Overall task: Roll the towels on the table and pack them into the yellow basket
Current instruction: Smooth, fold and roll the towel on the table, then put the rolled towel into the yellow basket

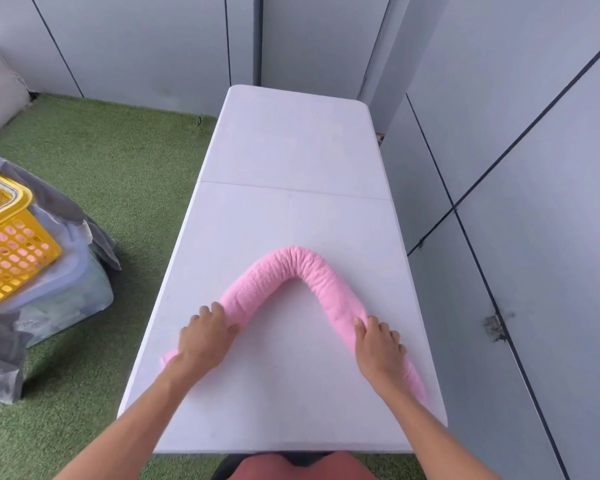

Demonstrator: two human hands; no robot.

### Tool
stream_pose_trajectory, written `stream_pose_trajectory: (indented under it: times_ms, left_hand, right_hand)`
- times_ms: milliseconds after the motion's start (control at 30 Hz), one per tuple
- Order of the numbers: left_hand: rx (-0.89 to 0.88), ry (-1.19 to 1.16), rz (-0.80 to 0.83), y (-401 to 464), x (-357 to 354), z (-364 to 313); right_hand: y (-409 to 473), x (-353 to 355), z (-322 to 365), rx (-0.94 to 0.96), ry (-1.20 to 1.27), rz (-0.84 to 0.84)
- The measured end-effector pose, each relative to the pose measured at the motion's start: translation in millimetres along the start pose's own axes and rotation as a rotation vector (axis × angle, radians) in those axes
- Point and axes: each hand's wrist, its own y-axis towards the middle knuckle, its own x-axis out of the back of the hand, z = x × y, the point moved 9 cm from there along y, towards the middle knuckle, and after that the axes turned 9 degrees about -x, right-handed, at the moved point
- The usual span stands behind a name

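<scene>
A pink towel (291, 268), rolled into a long tube, lies bent in an upside-down V on the white folding table (291, 150). My left hand (205, 336) grips the tube's left leg, fingers curled over it. My right hand (378, 337) grips the right leg the same way. Both ends of the roll stick out behind my wrists toward the table's near corners. The yellow basket (11, 244) stands off the table at the far left, tilted, with pink towel showing through its holes.
The basket rests on a clear plastic bin (84, 285) draped with grey cloth (70, 206). Green artificial turf (118, 161) covers the floor to the left. Grey wall panels (534, 168) run close along the table's right side and behind it.
</scene>
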Motion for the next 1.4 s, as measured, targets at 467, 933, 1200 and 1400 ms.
stream_pose_trajectory:
  times_ms: [467, 933, 1200, 1400]
  left_hand:
    - [-0.008, -0.613, 0.383, -24.4, -35.9, -107.4]
    - [-0.015, -0.875, 0.643, -43.9, -83.1, -159.9]
    - [0.029, -0.884, 0.502, -49.0, -87.0, -123.3]
    - [0.012, -0.866, 0.25, -54.2, -79.1, -73.8]
  right_hand:
    - [-33.7, -17.0, 47.7, 0.134, 0.443, 0.317]
    - [-34.8, -19.5, -7.9, 0.251, -0.016, 0.585]
    - [-47.6, -10.8, 12.3, 0.279, -0.106, 0.082]
    - [-51.6, -9.3, 26.3, 0.299, -0.037, 0.089]
